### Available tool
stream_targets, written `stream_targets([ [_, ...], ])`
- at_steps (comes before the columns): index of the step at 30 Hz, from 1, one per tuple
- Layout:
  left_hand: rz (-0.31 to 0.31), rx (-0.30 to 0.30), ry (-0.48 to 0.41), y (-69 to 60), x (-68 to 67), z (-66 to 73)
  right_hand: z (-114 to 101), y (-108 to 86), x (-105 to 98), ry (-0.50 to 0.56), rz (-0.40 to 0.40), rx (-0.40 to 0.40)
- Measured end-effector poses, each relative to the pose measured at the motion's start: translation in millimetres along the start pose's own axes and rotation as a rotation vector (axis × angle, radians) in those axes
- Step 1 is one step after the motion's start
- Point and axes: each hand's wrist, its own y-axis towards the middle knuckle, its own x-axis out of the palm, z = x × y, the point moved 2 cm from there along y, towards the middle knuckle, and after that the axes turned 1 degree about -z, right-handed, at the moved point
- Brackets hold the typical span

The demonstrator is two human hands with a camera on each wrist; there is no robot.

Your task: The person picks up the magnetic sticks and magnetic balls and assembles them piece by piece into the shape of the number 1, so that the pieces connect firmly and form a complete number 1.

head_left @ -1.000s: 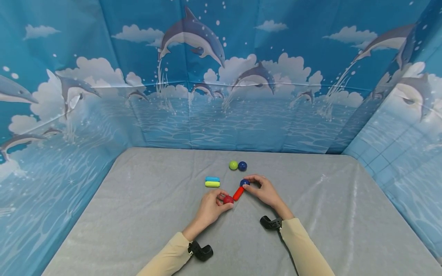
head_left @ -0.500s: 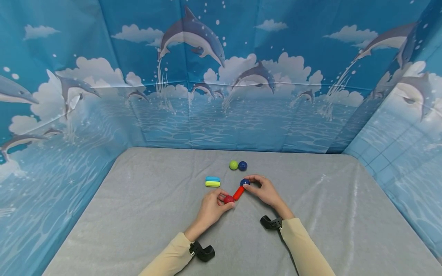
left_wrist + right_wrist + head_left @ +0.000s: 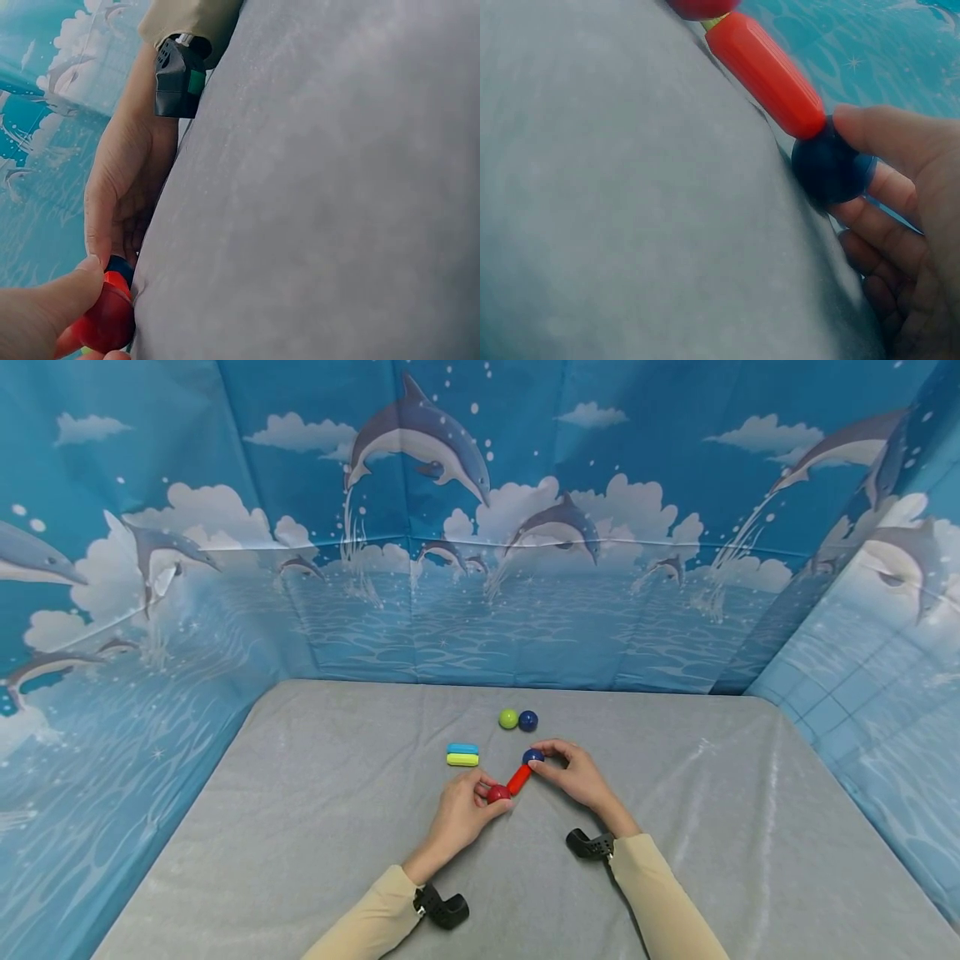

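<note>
Red ball (image 3: pixel 106 322) clamped in left fingers (image 3: pixel 73 291) at near left end of rod (image 3: pixel 769 81), blue ball (image 3: pixel 825 166) clamped in right fingers (image 3: pixel 879 133) at its far right end, on the counter (image 3: pixel 337 793); apparently mid-joining, likely calling next for steady, aligned pressure.

Observed from where I stand: a curtained booth, arranged like a recording station. Blue fabric-like sheeting (image 3: pixel 465 635), printed with dolphins, clouds and water, screens the rear and both sides; fold creases noted. A wide, round-cornered counter (image 3: pixel 337 827), draped in grey cloth (image 3: pixel 720 810), fills the enclosure. Two black wrist-worn cameras (image 3: pixel 442 909) support the finding. Building type beyond the sheeting: undetermined.
</note>
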Motion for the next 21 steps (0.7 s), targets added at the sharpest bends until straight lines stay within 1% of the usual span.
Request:
stream_targets([
  [11,0.007,0.002,0.013,0.3,0.9,-0.2,1.5,0.6,1.1,-0.005,0.002,0.003],
  [18,0.013,0.011,0.005,0.5,1.8,0.8,1.5,-0.3,0.8,-0.010,-0.003,0.015],
  [21,0.011,0.006,0.003,0.4,2.9,1.5,1.2,-0.3,0.5,-0.011,-0.009,0.020],
])
